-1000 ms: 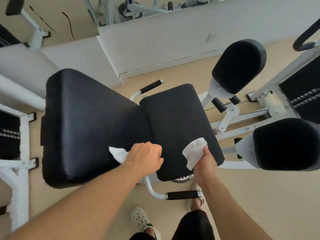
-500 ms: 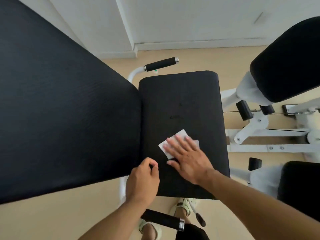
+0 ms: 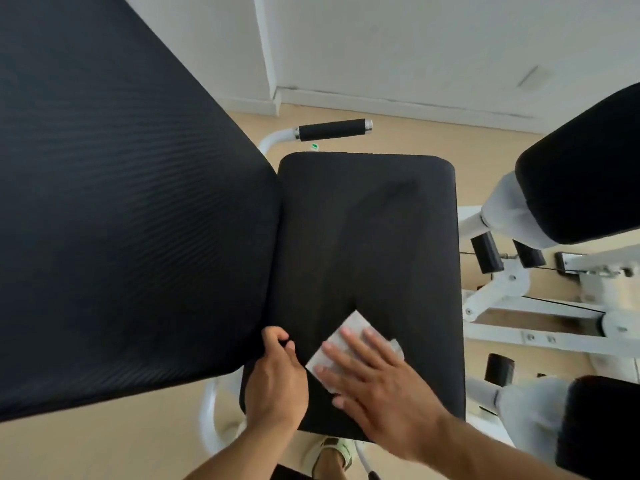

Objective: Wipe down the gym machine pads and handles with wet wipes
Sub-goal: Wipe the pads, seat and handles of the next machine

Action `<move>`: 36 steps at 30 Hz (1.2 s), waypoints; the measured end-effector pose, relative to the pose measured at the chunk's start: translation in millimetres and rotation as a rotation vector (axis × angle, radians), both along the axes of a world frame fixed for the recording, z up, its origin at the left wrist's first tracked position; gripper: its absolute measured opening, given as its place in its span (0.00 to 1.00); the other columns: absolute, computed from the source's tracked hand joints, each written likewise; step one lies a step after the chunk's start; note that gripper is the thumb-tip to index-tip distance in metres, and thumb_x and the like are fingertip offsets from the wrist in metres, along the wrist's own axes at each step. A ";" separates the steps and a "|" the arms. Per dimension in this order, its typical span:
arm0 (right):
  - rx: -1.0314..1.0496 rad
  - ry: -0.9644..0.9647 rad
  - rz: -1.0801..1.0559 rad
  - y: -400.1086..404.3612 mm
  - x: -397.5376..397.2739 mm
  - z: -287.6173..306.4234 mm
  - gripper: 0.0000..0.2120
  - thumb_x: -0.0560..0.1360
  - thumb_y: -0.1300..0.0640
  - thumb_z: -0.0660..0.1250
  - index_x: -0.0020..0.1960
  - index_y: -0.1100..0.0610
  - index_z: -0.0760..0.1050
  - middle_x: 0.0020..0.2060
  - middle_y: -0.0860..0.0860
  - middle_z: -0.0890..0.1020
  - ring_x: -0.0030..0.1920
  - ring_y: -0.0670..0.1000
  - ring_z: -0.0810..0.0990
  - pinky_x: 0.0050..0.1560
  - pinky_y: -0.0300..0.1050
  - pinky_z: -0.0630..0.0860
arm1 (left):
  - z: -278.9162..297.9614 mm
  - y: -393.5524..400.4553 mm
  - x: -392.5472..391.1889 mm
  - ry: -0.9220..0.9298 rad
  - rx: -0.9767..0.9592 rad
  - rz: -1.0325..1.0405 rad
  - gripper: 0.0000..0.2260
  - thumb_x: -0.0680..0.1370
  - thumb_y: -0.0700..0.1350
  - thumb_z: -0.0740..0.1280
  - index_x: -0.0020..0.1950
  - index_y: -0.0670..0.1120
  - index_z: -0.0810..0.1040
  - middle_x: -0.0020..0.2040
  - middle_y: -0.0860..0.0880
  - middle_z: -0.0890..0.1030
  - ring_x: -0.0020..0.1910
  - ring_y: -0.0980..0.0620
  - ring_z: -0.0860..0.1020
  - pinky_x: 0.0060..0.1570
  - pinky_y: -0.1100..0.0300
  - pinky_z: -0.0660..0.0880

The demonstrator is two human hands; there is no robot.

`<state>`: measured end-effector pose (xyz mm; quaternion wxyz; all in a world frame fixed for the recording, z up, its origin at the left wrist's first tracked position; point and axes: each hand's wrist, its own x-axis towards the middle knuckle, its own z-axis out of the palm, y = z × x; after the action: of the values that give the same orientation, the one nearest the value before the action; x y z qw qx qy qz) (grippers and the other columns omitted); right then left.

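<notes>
Clearly we are partway through the pads. Our biggest surface, the back pad (image 3: 138, 202), fills the left of the view, and the seat pad (image 3: 367, 237) lies just beside it, meeting it along a seam. Two leg pads (image 3: 585, 168) sit off to the right on the white frame (image 3: 519, 334), and a far handle (image 3: 332, 130) shows beyond the seat. Our right hand (image 3: 377, 382) lies flat, fingers spread, pressing the wet wipe (image 3: 346, 337) onto the near part of the seat pad. Our left hand (image 3: 275, 379) is curled at the seam; whether it holds anything we cannot tell. We judge the seat is the step in hand, and next calls for long pressed strokes toward its far edge. No containers are in view.
</notes>
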<state>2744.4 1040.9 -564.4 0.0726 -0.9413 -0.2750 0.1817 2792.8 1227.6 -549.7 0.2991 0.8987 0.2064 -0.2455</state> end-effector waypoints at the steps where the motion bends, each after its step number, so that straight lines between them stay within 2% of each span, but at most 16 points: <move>1: -0.040 -0.028 0.008 1.8 -19.7 1.3 0.23 0.85 0.40 0.52 0.78 0.40 0.65 0.80 0.44 0.62 0.82 0.54 0.54 0.79 0.55 0.46 | 0.5 -0.4 0.2 0.009 -0.001 -0.014 0.01 0.85 0.49 0.56 0.55 0.55 0.64 0.40 0.51 0.79 0.38 0.50 0.76 0.35 0.55 0.71; 4: -0.101 -0.039 -0.054 -4.4 -26.3 2.3 0.28 0.80 0.43 0.58 0.80 0.45 0.64 0.79 0.45 0.63 0.81 0.53 0.57 0.80 0.54 0.46 | 0.7 0.0 3.9 0.041 -0.016 -0.023 0.03 0.85 0.51 0.57 0.56 0.54 0.64 0.40 0.51 0.80 0.36 0.54 0.77 0.30 0.61 0.66; 6: -0.075 -0.062 -0.242 -15.1 12.2 3.1 0.32 0.79 0.49 0.62 0.82 0.50 0.60 0.81 0.48 0.60 0.82 0.54 0.56 0.81 0.52 0.44 | -1.4 1.2 5.5 0.051 -0.020 -0.034 0.04 0.85 0.51 0.57 0.55 0.54 0.64 0.42 0.51 0.81 0.39 0.53 0.79 0.32 0.61 0.68; 8: -0.075 -0.123 -0.430 -28.0 71.7 0.0 0.29 0.84 0.49 0.54 0.83 0.51 0.54 0.82 0.50 0.54 0.83 0.56 0.51 0.81 0.52 0.41 | -3.4 2.0 4.9 0.052 -0.018 -0.040 0.04 0.84 0.52 0.58 0.55 0.54 0.64 0.41 0.52 0.81 0.38 0.55 0.79 0.32 0.62 0.69; 10: -0.079 -0.117 -0.510 -35.2 132.2 -4.3 0.28 0.87 0.45 0.45 0.84 0.52 0.49 0.83 0.51 0.49 0.83 0.57 0.43 0.81 0.54 0.38 | -3.9 0.4 4.6 0.055 -0.005 -0.028 0.04 0.84 0.52 0.58 0.55 0.55 0.63 0.41 0.52 0.81 0.37 0.56 0.78 0.30 0.63 0.68; 12: -0.087 -0.072 -0.481 -26.2 177.3 -8.6 0.29 0.87 0.44 0.44 0.84 0.52 0.45 0.84 0.52 0.46 0.82 0.58 0.39 0.81 0.56 0.36 | -2.1 -2.8 6.1 0.057 -0.002 0.005 0.05 0.84 0.54 0.56 0.55 0.55 0.64 0.40 0.52 0.80 0.36 0.56 0.77 0.28 0.63 0.66; 14: -0.088 -0.058 -0.356 -7.0 189.3 -12.9 0.29 0.86 0.46 0.47 0.84 0.53 0.47 0.84 0.53 0.47 0.82 0.60 0.41 0.80 0.57 0.37 | -0.4 -5.3 10.7 0.077 -0.025 0.055 0.07 0.84 0.56 0.55 0.54 0.53 0.65 0.40 0.52 0.79 0.37 0.56 0.76 0.29 0.61 0.66; 16: -0.094 -0.067 -0.133 9.7 166.0 -12.3 0.31 0.84 0.46 0.51 0.84 0.53 0.50 0.83 0.54 0.52 0.82 0.61 0.46 0.80 0.59 0.42 | 0.4 -6.1 17.3 0.098 -0.056 0.104 0.11 0.84 0.58 0.54 0.53 0.51 0.68 0.42 0.51 0.79 0.39 0.53 0.77 0.35 0.56 0.70; 19: -0.092 0.012 0.088 3.7 85.9 -4.9 0.31 0.84 0.44 0.52 0.84 0.50 0.48 0.83 0.51 0.49 0.83 0.58 0.43 0.80 0.58 0.42 | 3.0 -4.7 30.9 0.182 -0.052 0.099 0.18 0.83 0.61 0.52 0.57 0.48 0.70 0.42 0.49 0.78 0.39 0.51 0.77 0.38 0.54 0.73; 22: -0.129 -0.002 0.035 -37.8 53.3 11.3 0.29 0.85 0.43 0.52 0.84 0.48 0.52 0.83 0.49 0.55 0.83 0.54 0.49 0.78 0.56 0.47 | 9.0 -8.2 51.7 0.379 0.025 0.032 0.33 0.78 0.70 0.55 0.66 0.42 0.65 0.41 0.50 0.72 0.34 0.53 0.72 0.30 0.59 0.67; 24: -0.182 -0.036 -0.133 -69.3 85.0 14.1 0.28 0.86 0.43 0.47 0.84 0.47 0.47 0.83 0.49 0.51 0.83 0.53 0.44 0.80 0.54 0.41 | 12.1 -12.5 65.5 0.486 0.044 0.041 0.41 0.74 0.73 0.59 0.71 0.41 0.62 0.41 0.49 0.70 0.34 0.52 0.71 0.29 0.59 0.67; 26: -0.171 -0.036 -0.349 -87.6 143.7 14.4 0.28 0.86 0.42 0.40 0.84 0.47 0.40 0.84 0.48 0.44 0.82 0.53 0.35 0.80 0.52 0.34 | 10.2 -17.5 73.6 0.542 0.059 0.028 0.41 0.73 0.72 0.63 0.71 0.40 0.62 0.39 0.48 0.70 0.32 0.52 0.71 0.27 0.60 0.66; 29: -0.158 -0.003 -0.474 -75.6 229.0 4.4 0.29 0.86 0.42 0.40 0.84 0.50 0.38 0.83 0.50 0.38 0.81 0.56 0.32 0.80 0.56 0.33 | 6.8 -20.3 75.5 0.563 0.125 0.002 0.40 0.73 0.71 0.64 0.69 0.40 0.64 0.38 0.47 0.72 0.31 0.52 0.72 0.26 0.61 0.66; 32: -0.112 -0.002 -0.377 -28.5 257.2 -5.9 0.29 0.86 0.45 0.41 0.84 0.52 0.40 0.83 0.52 0.40 0.81 0.59 0.35 0.79 0.58 0.34 | 2.1 -19.6 73.0 0.550 0.159 -0.020 0.40 0.72 0.73 0.63 0.67 0.40 0.65 0.39 0.48 0.75 0.32 0.53 0.76 0.27 0.61 0.69; 34: -0.097 -0.023 -0.167 -1.5 235.8 -12.2 0.29 0.85 0.45 0.40 0.84 0.52 0.43 0.83 0.52 0.44 0.82 0.60 0.39 0.80 0.58 0.37 | -0.8 -20.1 72.7 0.543 0.170 -0.001 0.40 0.70 0.73 0.64 0.66 0.41 0.66 0.39 0.48 0.75 0.33 0.52 0.77 0.29 0.60 0.72; 36: -0.102 0.011 0.017 12.3 204.8 -13.0 0.30 0.83 0.44 0.39 0.84 0.50 0.41 0.83 0.49 0.42 0.82 0.58 0.37 0.81 0.57 0.36 | -4.1 -20.8 73.0 0.544 0.192 0.018 0.41 0.68 0.74 0.65 0.64 0.41 0.67 0.42 0.47 0.78 0.39 0.49 0.81 0.38 0.56 0.79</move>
<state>2949.2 1053.2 -577.4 0.0243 -0.9403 -0.2731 0.2015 2865.9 1206.9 -553.8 0.1483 0.8222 0.3093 -0.4542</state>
